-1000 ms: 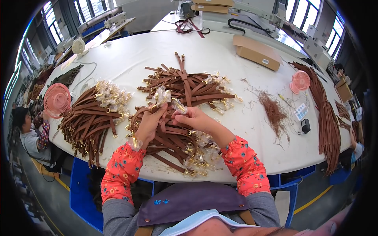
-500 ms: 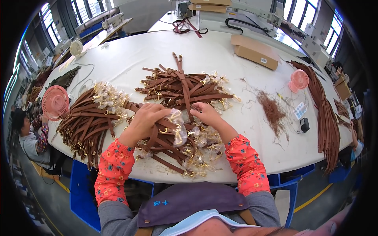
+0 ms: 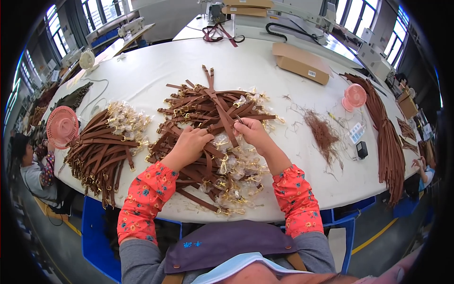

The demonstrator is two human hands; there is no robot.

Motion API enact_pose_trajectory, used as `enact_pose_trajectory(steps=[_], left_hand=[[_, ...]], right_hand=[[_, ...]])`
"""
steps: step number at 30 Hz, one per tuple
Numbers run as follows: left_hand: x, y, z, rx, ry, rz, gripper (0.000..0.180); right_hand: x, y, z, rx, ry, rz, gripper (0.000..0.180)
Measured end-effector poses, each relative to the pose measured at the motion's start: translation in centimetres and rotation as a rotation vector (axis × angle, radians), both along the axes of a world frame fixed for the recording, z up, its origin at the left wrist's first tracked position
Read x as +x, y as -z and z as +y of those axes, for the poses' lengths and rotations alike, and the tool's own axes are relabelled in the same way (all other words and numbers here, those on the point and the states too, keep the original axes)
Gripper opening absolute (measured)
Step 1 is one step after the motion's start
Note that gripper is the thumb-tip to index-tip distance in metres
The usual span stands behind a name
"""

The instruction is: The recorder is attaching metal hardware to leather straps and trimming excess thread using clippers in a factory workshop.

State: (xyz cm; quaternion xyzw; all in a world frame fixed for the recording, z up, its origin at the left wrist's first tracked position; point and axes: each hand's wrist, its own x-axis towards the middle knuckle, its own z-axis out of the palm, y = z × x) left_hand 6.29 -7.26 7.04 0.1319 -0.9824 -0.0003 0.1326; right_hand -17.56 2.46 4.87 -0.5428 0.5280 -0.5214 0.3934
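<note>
My left hand (image 3: 190, 147) is closed on a brown strap (image 3: 213, 150) over the near pile of straps, its fingers curled down toward the pile. A little to the right, my right hand (image 3: 254, 136) is pinched around a small dark pointed tool (image 3: 239, 119) whose exact kind I cannot make out. Beneath both hands lies a heap of brown straps (image 3: 189, 176) with gold snap hooks (image 3: 224, 164), many wrapped in clear plastic. Just beyond, another pile of brown straps (image 3: 189, 100) has one long strap (image 3: 218, 102) lying across it, its near end close to my right fingers.
On the left lies a third strap pile (image 3: 97, 158), beside a pink fan (image 3: 62, 127). To the right are loose brown threads (image 3: 322, 133), a small black box (image 3: 362, 150), another pink fan (image 3: 353, 97) and a long strap bundle (image 3: 390, 142). A cardboard box (image 3: 301, 64) stands at the back.
My left hand has moved right and closer to my right hand. The plastic-wrapped hook that hung raised beside it now sits lower. The dark tool's tip shows more clearly above my right fingers.
</note>
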Motion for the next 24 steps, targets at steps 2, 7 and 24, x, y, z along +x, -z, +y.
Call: enact_pose_trajectory(steps=[2,7,24], left_hand=[[0.9,-1.5,0.9,0.064,0.027,0.075,0.041],[0.7,-0.6,1.9,0.257,0.155,0.415,0.052],[5.0,-7.8,0.4,-0.156,-0.216,0.789,0.05]], right_hand=[[0.2,-1.8,0.7,0.179,0.021,-0.275,0.018],[2.6,-1.8,1.6,0.157,-0.145,-0.279,0.016],[-3.8,1.4,-1.5,-0.052,0.43,0.815,0.057]])
